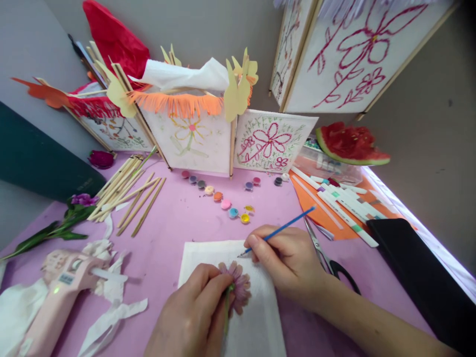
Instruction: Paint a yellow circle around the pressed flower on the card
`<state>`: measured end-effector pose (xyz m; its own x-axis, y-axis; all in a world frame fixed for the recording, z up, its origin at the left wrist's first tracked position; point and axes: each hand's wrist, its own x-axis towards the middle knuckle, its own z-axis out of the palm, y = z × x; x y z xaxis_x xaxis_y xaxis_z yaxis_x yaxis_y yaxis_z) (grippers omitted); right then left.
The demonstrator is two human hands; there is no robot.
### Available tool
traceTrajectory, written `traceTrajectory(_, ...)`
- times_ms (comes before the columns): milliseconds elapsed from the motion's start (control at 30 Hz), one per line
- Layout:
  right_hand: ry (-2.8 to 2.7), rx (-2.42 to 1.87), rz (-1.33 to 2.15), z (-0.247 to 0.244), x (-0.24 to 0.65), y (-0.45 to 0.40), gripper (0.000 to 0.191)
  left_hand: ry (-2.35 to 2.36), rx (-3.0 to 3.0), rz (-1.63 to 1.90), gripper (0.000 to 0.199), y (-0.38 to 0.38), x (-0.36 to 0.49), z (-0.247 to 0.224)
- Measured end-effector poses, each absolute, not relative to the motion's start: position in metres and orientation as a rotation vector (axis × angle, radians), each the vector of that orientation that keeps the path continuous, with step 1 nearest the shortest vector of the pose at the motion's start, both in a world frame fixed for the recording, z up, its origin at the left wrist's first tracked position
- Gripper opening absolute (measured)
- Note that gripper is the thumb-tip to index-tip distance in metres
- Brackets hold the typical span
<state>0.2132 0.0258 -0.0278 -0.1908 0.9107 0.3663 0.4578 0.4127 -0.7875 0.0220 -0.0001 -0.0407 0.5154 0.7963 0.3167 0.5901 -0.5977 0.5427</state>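
White cloth (pixel 256 322) lies on the pink tabletop in front of me. My left hand (pixel 191 307) pinches the stem of a pinkish-purple flower (pixel 240 287) just below its bloom, and the petals lie face down against the cloth. In my right hand (pixel 286 258) is a slim blue paintbrush (pixel 288 225), held like a pen. Its tip is at the upper part of the cloth, above the flower; whether it touches cannot be told. Small paint pots (pixel 225 204) in several colours stand in a line beyond the cloth.
Scissors (pixel 323 253) lie beside my right forearm, near a black case (pixel 412 277) and white markers (pixel 347 213). At left are a pink glue gun (pixel 59 297), wooden sticks (pixel 122 193) and a purple flower (pixel 84 199). Decorated lanterns (pixel 189 134) and a watermelon piece (pixel 351 144) stand behind.
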Motion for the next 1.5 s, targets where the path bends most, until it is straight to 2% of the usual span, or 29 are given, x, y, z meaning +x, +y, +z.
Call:
traceTrajectory(700,-1.871,-1.139,0.693,-0.0305,0.2105,0.0245,0.033,1.128,2.434,0.734,0.024,-0.0022,0.0212,-0.0422)
traceTrajectory(933,-1.771,-1.124,0.563,-0.0312,0.2108,0.0247,0.035,1.113,2.419,0.719,0.027,-0.0033,0.0192,-0.0454)
traceTrajectory(1500,-1.699,-1.113,0.848,-0.0263,0.2097,0.0237,0.027,1.15,2.446,0.692,0.02,-0.0039,0.0204,-0.0423)
